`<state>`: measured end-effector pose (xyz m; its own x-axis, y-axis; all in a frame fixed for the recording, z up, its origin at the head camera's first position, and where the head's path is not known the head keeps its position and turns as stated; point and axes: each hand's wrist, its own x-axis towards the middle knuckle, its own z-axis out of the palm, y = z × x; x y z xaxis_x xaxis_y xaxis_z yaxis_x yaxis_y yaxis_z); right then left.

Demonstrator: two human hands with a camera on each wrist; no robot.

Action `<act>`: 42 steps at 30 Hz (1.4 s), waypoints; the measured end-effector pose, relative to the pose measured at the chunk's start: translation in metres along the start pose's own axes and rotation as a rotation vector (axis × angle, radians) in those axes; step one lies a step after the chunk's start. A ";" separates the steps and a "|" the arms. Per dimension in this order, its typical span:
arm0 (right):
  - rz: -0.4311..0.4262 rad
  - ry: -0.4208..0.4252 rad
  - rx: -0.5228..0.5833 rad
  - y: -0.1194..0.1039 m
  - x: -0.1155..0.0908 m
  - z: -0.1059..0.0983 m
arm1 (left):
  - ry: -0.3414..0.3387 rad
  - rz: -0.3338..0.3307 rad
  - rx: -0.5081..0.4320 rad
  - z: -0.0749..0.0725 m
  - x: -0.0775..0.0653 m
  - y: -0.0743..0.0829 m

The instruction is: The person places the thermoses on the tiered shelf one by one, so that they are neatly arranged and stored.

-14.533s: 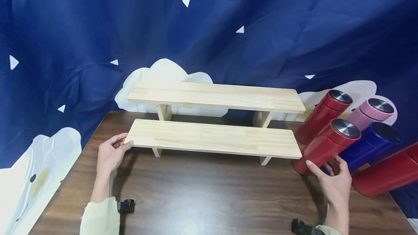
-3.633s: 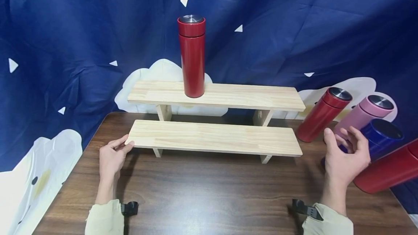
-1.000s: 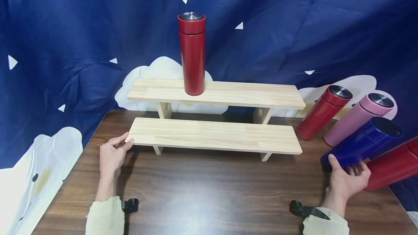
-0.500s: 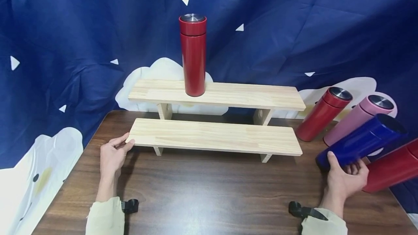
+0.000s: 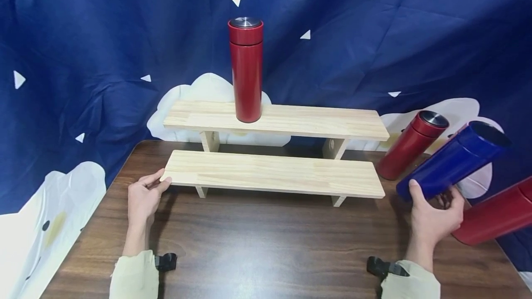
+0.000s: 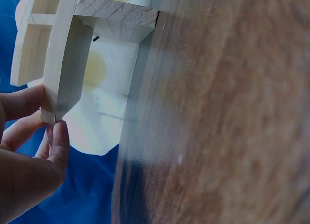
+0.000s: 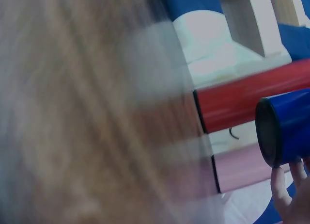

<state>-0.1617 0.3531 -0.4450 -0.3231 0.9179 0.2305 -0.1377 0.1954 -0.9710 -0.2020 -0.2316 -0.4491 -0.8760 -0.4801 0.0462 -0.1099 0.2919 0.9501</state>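
Note:
My right hand [image 5: 436, 216] grips a blue thermos bottle [image 5: 455, 163] near its lower end, holding it tilted. Its dark base faces the right wrist camera, raised off the table. With thumb and fingers, my left hand [image 5: 142, 200] pinches the left end of the lower board on a two-tier wooden shelf [image 5: 270, 172]. On the upper board a red thermos bottle [image 5: 246, 77] stands upright, left of the middle. Behind the blue bottle, a pink thermos bottle [image 7: 242, 168] shows in the right wrist view; in the head view it is almost wholly hidden.
Another red thermos bottle [image 5: 411, 144] stands right of the shelf. A further red bottle [image 5: 496, 211] stands at the table's right side, partly cut off by the frame. The brown wooden table [image 5: 249, 248] backs onto a blue curtain [image 5: 332, 50] with white shapes.
Earlier, a red bottle went from the right group onto the upper board. My right hand has since taken hold of the blue bottle and raised it up and leftward. My left hand stays put.

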 end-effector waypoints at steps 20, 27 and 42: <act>-0.040 -0.026 0.140 -0.027 -0.020 0.025 | 0.008 -0.010 -0.019 0.000 -0.001 0.000; -0.079 -0.044 0.196 -0.037 -0.025 0.036 | -0.001 -0.004 -0.031 0.002 0.000 0.001; -0.110 -0.127 0.234 -0.062 -0.049 0.064 | 0.004 -0.005 -0.005 -0.001 0.000 0.002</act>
<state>-0.1975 0.2740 -0.3916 -0.4070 0.8418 0.3546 -0.3864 0.1931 -0.9019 -0.2021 -0.2320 -0.4470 -0.8738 -0.4843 0.0430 -0.1113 0.2853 0.9520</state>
